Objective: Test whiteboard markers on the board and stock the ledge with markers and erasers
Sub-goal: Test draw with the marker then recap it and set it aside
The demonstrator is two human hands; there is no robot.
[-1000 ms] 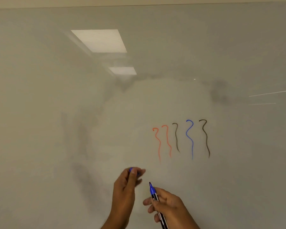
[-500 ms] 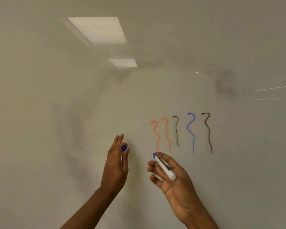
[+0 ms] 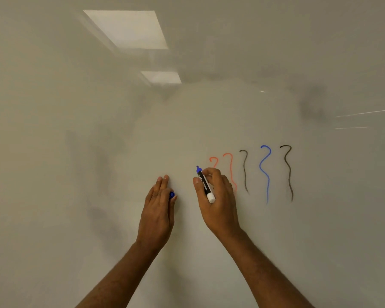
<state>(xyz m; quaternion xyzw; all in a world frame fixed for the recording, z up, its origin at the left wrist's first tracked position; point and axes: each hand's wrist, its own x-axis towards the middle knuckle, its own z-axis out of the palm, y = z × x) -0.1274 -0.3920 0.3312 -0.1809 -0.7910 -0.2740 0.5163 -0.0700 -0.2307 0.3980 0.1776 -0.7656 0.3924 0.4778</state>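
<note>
- The marker point(image 3: 205, 184) is in the right hand point(image 3: 218, 196), well left of the blue squiggle point(image 3: 265, 172) and in front of the board point(image 3: 76, 174).
- Its long axis runs nearly upright, leaning slightly. The bare blue tip points up and a little left, and the white tail end points down and right.
- I cannot tell whether the tip touches the board.
- The right fingers are curled round the white barrel, with the thumb on its left side.
- The barrel carries dark print along its length, too small to read.
- The left hand point(image 3: 159, 210) is further left of the blue squiggle. Its fingers are straight, together and pointing up.
- The blue cap point(image 3: 172, 194) is pinched at the thumb side of the left hand, and only its round end shows.
- Two orange squiggles point(image 3: 230, 167) lie left of the blue squiggle, the nearer one partly behind the right hand.
- Black squiggles point(image 3: 245, 172) stand on either side of the blue squiggle. All five run top to bottom.
- No words are written on the board.
- Two light panels point(image 3: 129, 30) are reflected high up, to the left of the blue squiggle.
</note>
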